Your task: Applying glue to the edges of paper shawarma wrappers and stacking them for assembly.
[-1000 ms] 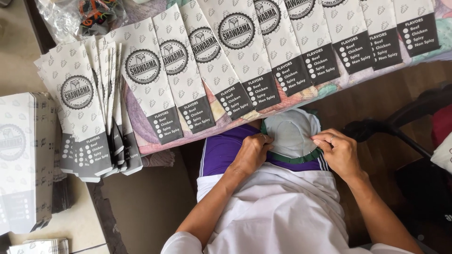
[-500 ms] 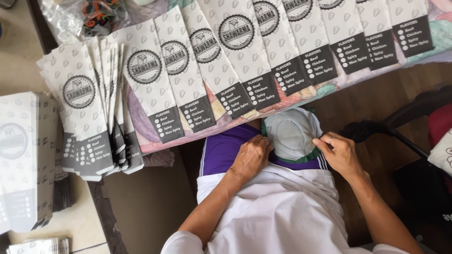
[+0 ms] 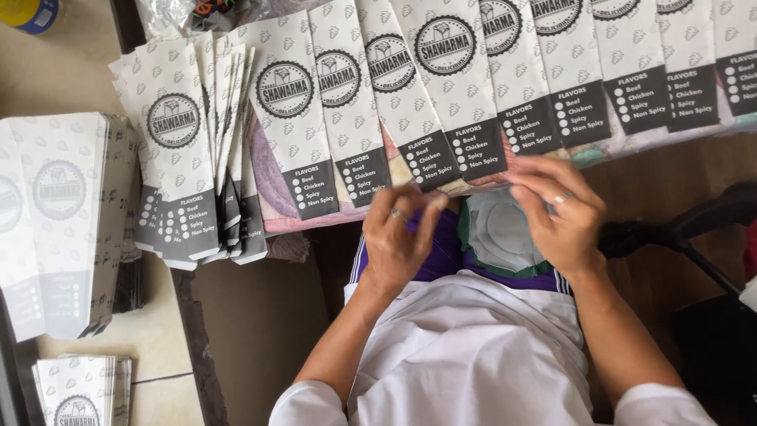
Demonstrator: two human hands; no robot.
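The nearest paper sleeve (image 3: 441,102), a long white packet with a round black emblem and a black panel at its lower end, lies in the overlapping row of printed sleeves (image 3: 552,71) along the table's near edge. Its black end hangs just above the person's two raised hands. The left hand (image 3: 400,237) is just below that end, fingers loosely curled, a ring on one finger; I cannot tell whether the fingertips touch the paper or pinch anything. The right hand (image 3: 556,213), just right of the sleeve's lower end, also wears a ring, and its fingers are bent inward with nothing visibly gripped. Below the sleeve, between the hands, a pale round pad on a green-rimmed cloth (image 3: 497,233) rests in the lap on purple fabric. Left of the sleeve, a fanned bunch of the same packets (image 3: 185,142) overhangs the table edge. Further left stands a thick stack of sleeves (image 3: 63,213), with a smaller pile (image 3: 79,390) below it.
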